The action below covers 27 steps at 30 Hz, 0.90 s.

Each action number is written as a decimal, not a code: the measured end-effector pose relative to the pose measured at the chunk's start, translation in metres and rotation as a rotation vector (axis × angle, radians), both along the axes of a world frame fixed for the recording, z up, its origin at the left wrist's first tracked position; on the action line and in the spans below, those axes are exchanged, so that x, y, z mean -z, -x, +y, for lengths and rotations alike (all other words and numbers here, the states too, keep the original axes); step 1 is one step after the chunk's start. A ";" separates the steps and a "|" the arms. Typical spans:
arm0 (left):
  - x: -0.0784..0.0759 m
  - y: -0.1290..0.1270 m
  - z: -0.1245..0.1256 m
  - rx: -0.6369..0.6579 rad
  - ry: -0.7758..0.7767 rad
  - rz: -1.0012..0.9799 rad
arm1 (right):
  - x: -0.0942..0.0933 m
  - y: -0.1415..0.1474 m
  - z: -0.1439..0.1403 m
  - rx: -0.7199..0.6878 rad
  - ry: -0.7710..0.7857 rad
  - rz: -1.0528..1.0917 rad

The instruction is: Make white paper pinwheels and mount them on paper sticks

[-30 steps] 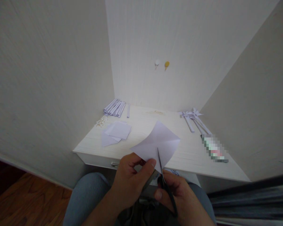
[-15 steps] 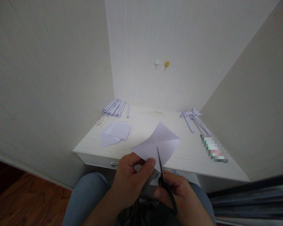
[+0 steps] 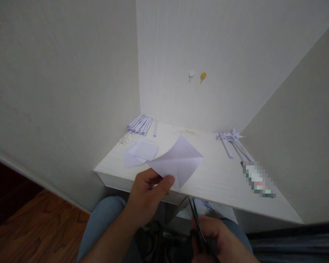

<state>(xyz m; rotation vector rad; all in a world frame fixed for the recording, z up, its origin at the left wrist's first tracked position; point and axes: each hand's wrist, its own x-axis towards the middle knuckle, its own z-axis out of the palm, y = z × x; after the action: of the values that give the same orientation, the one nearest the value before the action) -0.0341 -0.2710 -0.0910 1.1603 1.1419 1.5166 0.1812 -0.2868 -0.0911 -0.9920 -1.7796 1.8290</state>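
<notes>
**Thin white square paper sheet (image 3: 178, 160) up in the left hand (image 3: 148, 195), black-handled metal scissors (image 3: 197, 224) low in the right hand (image 3: 216, 235), not touching**

Head view: pinched in the left hand near its close corner, thumb on top, with the rest of the grip partly hidden underneath. Turned cornerwise, creased from side to side, with one corner pointing back at the body above the front edge of the white wood-grain worktop (image 3: 216, 179). Marked by a faint line up from that corner; cannot tell whether cut or fold.

In the right hand, held by the handles just short of the front edge: the scissors, with a narrow gap between the blades. Long axis aimed away from the body and slightly left, tips near the sheet's close corner, a little to its right. From the right hand, then, forward and left to the paper; in contact on the left only.

At the back left corner, a bundle of rolled white paper tubes (image 3: 139, 125); toward the left edge, loose flat white paper squares (image 3: 145, 149). At the back right corner, folded white paper shapes on rolled stems (image 3: 233, 137).
</notes>
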 end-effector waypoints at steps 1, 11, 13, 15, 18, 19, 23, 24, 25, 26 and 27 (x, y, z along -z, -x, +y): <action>0.000 0.004 0.001 -0.010 0.007 -0.020 | 0.001 -0.006 0.003 0.016 -0.047 -0.030; -0.011 0.009 0.006 0.473 0.130 -0.162 | -0.009 -0.005 0.030 0.673 -0.305 0.105; -0.016 0.007 0.006 0.570 0.137 -0.146 | -0.008 0.001 0.027 0.629 -0.243 0.138; -0.017 0.004 0.008 0.526 0.119 -0.127 | -0.005 0.004 0.025 0.612 -0.184 0.167; -0.012 -0.002 0.010 0.288 0.080 -0.136 | -0.001 0.008 0.024 0.703 -0.213 0.195; -0.009 -0.006 0.010 0.233 0.081 -0.158 | 0.000 0.009 0.024 0.750 -0.248 0.199; 0.003 -0.027 0.002 0.207 0.126 -0.292 | 0.001 0.017 0.022 0.917 -0.414 0.174; 0.004 -0.032 -0.002 0.204 0.126 -0.302 | 0.001 0.020 0.022 0.942 -0.453 0.161; 0.005 -0.036 -0.005 0.203 0.128 -0.299 | 0.001 0.022 0.021 0.957 -0.483 0.149; 0.005 -0.040 -0.007 0.198 0.134 -0.289 | 0.001 0.024 0.020 0.963 -0.499 0.143; 0.005 -0.043 -0.009 0.187 0.143 -0.281 | 0.001 0.027 0.019 0.963 -0.501 0.144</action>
<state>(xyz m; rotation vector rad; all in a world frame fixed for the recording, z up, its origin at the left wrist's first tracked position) 0.0091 -0.2804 -0.0958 0.8983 0.9096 1.3798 0.1545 -0.2675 -0.0921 -1.1640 -1.2136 0.7875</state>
